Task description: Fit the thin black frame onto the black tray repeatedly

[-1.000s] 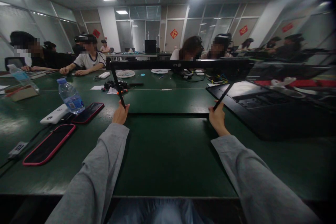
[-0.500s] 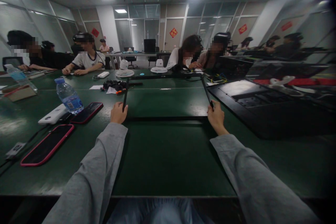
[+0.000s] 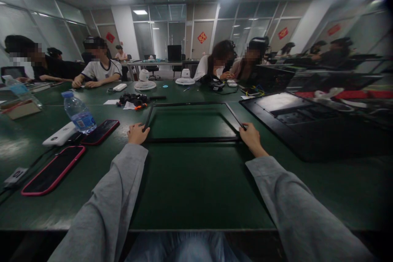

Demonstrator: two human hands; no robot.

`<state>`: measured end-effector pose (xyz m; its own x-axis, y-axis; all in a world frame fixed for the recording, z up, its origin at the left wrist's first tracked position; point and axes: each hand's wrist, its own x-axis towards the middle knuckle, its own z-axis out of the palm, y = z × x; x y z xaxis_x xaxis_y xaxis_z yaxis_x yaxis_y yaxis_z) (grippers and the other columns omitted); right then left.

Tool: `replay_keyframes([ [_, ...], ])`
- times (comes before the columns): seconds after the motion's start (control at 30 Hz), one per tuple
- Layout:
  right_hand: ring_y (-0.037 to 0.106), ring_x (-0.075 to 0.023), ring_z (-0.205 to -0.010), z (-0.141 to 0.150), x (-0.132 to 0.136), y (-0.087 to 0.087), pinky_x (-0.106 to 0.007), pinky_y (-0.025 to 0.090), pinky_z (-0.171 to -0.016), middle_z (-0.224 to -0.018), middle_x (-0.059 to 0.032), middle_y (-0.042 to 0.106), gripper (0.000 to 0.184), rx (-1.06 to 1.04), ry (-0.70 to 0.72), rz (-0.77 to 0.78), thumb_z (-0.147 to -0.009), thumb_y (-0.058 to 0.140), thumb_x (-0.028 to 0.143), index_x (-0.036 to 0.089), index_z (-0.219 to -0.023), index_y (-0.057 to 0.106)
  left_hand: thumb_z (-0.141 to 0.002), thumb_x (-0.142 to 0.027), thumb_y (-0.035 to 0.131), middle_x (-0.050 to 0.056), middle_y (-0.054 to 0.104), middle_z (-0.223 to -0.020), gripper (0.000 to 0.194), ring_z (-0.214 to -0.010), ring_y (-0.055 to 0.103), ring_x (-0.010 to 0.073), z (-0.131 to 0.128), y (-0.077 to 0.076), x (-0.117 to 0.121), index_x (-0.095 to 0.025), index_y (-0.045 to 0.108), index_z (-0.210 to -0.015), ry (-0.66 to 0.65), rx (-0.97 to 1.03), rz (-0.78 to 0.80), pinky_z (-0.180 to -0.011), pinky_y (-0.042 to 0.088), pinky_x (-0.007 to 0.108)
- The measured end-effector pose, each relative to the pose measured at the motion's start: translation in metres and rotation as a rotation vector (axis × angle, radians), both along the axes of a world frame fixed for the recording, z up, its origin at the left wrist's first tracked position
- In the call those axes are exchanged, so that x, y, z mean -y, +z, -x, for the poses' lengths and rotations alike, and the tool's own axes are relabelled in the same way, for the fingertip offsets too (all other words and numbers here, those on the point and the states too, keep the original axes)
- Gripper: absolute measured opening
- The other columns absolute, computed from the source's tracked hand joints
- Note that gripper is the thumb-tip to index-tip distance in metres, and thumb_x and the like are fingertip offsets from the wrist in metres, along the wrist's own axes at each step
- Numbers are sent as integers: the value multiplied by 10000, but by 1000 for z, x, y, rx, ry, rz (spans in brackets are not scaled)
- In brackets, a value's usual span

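A thin black screen bezel (image 3: 193, 140), a rectangular frame with an open middle, is held over the green table in front of me. My left hand (image 3: 137, 134) is closed on its left side bar. On the opposite side bar, my right hand (image 3: 251, 136) grips with the thumb on top. The green tabletop shows through the bezel. Its far bar is slightly higher than the near bar, or farther off; whether the near bar touches the table I cannot tell.
Left of my arm lie two pink-edged phones (image 3: 53, 170), a white power bank (image 3: 59, 134) and a water bottle (image 3: 79, 114). A large black panel (image 3: 285, 131) lies on the right. Farther back are black gear (image 3: 133, 100), white fans (image 3: 145, 85) and several seated people.
The far bar of the bezel has come down, so the bezel lies flatter and closer to the table. Both hands keep their hold on its sides.
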<state>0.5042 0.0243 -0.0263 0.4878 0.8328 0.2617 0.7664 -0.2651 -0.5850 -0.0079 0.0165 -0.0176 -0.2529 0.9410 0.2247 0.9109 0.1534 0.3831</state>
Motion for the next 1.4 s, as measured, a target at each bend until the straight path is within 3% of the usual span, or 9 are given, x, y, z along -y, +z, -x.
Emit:
replay_keyframes([
  [0.17, 635, -278, -1053, -3, -1, 0, -387, 462, -926, -1111, -144, 699, 432, -44, -22, -35, -874, 546, 315, 168, -1271, 636, -971, -465, 404, 96, 474, -1497, 498, -1377, 350, 345, -23, 8, 7, -279, 545, -1411, 5, 63, -65, -1069, 380, 578],
  [0.33, 646, -240, -965, -12, -4, -2, -350, 471, -867, -1030, -116, 712, 431, -135, -24, -66, -840, 574, 298, 157, -1237, 664, -975, -527, 407, 25, 550, -1439, 408, -1382, 347, 307, -47, 10, 13, -360, 664, -1243, -293, -10, -40, -1083, 331, 570],
  [0.43, 646, -218, -878, -18, -6, -2, -332, 469, -811, -909, -83, 714, 444, -191, 14, -62, -829, 574, 295, 144, -1236, 663, -959, -568, 425, 11, 607, -1376, 396, -1362, 373, 307, -51, 9, 15, -376, 693, -1179, -394, -31, -26, -1077, 301, 570],
  [0.7, 650, -231, -884, -16, -5, -3, -338, 466, -807, -867, -82, 725, 428, -165, 9, -64, -822, 571, 273, 149, -1218, 674, -906, -613, 513, 24, 663, -1284, 388, -1284, 468, 286, -48, 12, 17, -352, 723, -1102, -427, -30, -36, -1058, 313, 516],
  [0.9, 647, -243, -939, -14, -5, -4, -346, 464, -852, -1038, -123, 715, 427, -90, -1, -57, -845, 555, 295, 160, -1234, 666, -935, -575, 482, 22, 675, -1250, 372, -1219, 541, 259, -47, 15, 17, -319, 735, -1027, -428, -20, -13, -1065, 319, 520],
  [1.03, 631, -252, -960, -12, -6, -4, -359, 462, -877, -1074, -145, 694, 429, -39, 10, -39, -857, 532, 276, 140, -1243, 659, -831, -672, 583, 13, 657, -1280, 403, -1239, 529, 279, -43, 19, 20, -335, 749, -978, -484, 5, 27, -1078, 314, 545],
  [1.17, 596, -259, -1000, -13, -5, -8, -375, 451, -912, -1000, -142, 654, 402, 151, 96, -83, -832, 499, 194, 125, -1178, 691, -715, -713, 679, 18, 660, -1266, 443, -1237, 526, 300, -39, 22, 20, -308, 748, -882, -516, 28, 65, -1052, 353, 551],
  [1.4, 570, -258, -972, -11, -2, -9, -386, 447, -914, -972, -137, 614, 406, 189, 100, -108, -850, 454, 191, 131, -1170, 696, -784, -695, 619, 17, 681, -1213, 421, -1212, 542, 282, -38, 21, 19, -299, 745, -852, -519, 57, 63, -1043, 372, 532],
])
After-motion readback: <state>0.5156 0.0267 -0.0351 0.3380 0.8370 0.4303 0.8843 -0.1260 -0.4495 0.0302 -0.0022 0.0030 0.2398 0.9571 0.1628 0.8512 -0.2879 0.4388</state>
